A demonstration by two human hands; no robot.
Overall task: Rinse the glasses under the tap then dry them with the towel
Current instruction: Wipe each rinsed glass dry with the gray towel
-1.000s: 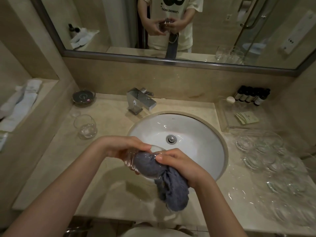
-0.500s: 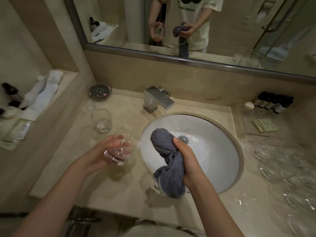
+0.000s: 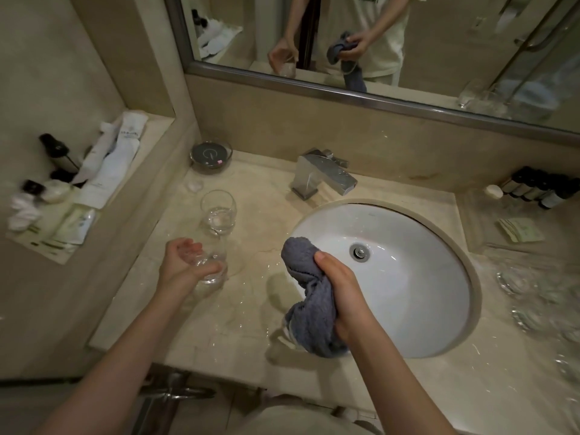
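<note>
**Dried glass going down beside the first**

Glass (image 3: 211,267) now out at the left of the counter (image 3: 251,309), low over the wet stone, just in front of the upright glass already parked (image 3: 218,211) there. Gripped from the side by the left hand (image 3: 185,265), fingers and thumb curled round the wall; whether the base touches the stone yet, impossible to tell. A second ago held over the basin rim with the towel stuffed inside; half a second ago pulled free and swinging leftward; now carried further left and lower.

Towel (image 3: 309,306) out of the glass, bunched in the right hand (image 3: 340,293), fingers wrapped tight round its middle, one end standing up, the other hanging over the front edge of the sink (image 3: 423,277). Hardly shifted over the last half second.

Meaning for the task, as a judgement: drying of this glass looks finished, and the left side looks like the place for done glasses. Next likely: release, then a reach across for another.

Further out: tap (image 3: 323,178) shut off, no water running. More glasses (image 3: 533,296) crowded on the right of the counter, blurred, too hard to count. Small dark bowl (image 3: 211,156) at the back left, toiletries (image 3: 539,188) at the back right, mirror (image 3: 376,42) above showing both hands
</note>
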